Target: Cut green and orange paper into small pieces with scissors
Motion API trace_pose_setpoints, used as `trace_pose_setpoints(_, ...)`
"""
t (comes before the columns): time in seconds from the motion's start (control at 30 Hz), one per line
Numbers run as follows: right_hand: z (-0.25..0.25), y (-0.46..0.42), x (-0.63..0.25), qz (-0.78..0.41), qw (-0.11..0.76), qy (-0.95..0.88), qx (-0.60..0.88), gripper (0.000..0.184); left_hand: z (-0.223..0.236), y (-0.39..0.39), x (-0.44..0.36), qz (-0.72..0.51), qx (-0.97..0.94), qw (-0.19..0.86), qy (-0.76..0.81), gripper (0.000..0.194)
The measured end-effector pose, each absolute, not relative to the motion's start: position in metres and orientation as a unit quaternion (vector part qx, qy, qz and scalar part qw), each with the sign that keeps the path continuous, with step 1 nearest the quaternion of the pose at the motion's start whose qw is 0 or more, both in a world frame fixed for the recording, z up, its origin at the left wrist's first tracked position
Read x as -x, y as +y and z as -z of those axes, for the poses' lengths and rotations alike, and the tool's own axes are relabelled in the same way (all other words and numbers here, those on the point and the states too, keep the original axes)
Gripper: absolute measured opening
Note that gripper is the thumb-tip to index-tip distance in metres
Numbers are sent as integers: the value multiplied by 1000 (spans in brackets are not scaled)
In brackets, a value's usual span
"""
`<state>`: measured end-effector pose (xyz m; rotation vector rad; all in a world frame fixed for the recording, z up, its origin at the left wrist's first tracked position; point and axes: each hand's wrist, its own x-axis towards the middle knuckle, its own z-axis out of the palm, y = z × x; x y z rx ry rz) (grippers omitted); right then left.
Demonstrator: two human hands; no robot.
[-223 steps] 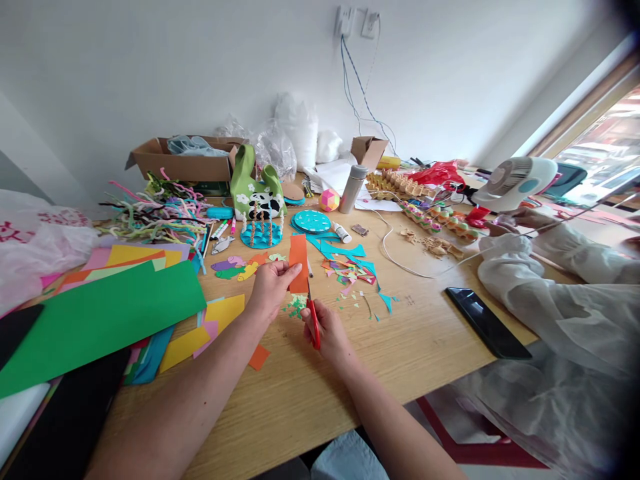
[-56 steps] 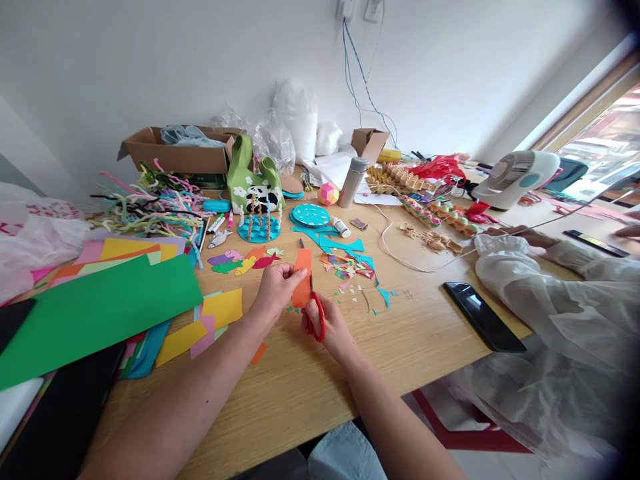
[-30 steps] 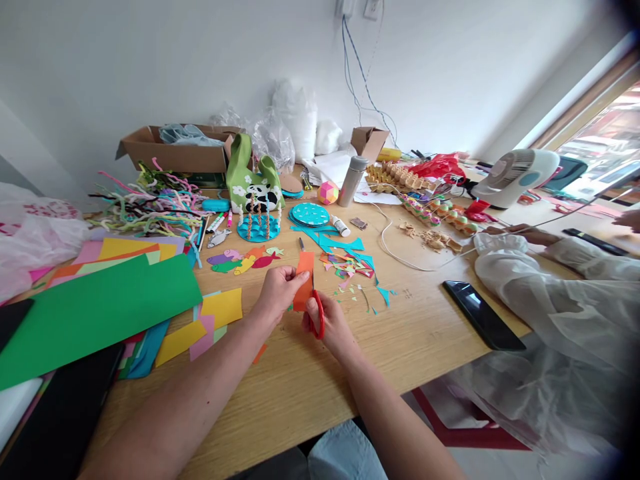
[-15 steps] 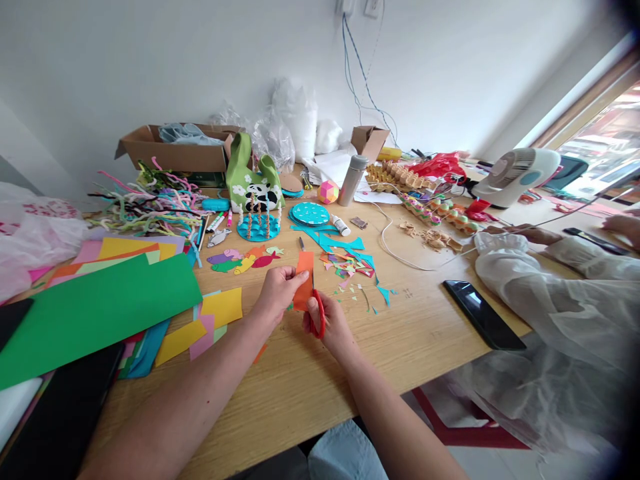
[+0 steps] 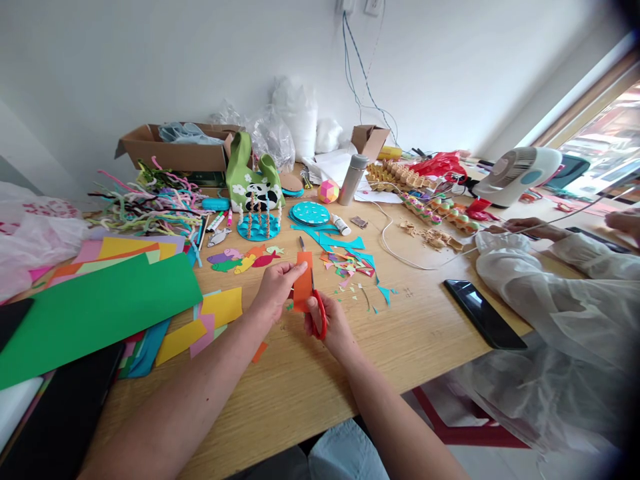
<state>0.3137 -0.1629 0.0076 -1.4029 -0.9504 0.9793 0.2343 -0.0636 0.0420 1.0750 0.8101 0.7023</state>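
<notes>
My left hand [image 5: 278, 285] pinches the left edge of a narrow strip of orange paper [image 5: 303, 287], held upright above the table. Red-handled scissors [image 5: 321, 317] sit in my right hand [image 5: 334, 323], fingers through the loops, with the blades along the strip's right edge. Whether the blades are parted is too small to tell. Just beyond the hands lie several coloured paper fish [image 5: 245, 261] and a pen [image 5: 301, 243]. A heap of paper scraps [image 5: 347, 265] is to their right. A small orange paper piece [image 5: 259, 352] rests by my left forearm.
A green sheet [image 5: 110, 307] covers coloured papers at left, near pipe cleaners [image 5: 150, 200]. Blue discs [image 5: 310, 213], a glue bottle [image 5: 341, 225] and a steel flask [image 5: 353, 180] stand farther back. A phone [image 5: 483, 313] lies right, beside a co-worker's white sleeve [image 5: 530, 267].
The orange strip has turned slightly and my left fingers have shifted a little on it. My right hand with the scissors barely moves. At right, the co-worker's hands have shifted.
</notes>
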Motion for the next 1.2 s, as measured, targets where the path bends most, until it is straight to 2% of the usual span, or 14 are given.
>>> trace_pose_setpoints(0.3, -6, -164, -313, -415, 551, -418, 592, 56, -33, -58, -235, -352, -528, 682, 364, 27)
trace_pose_setpoints(1.2, -8, -162, -311, -432, 546, -386, 605, 58, -33, -61, -236, -351, -536, 675, 366, 26)
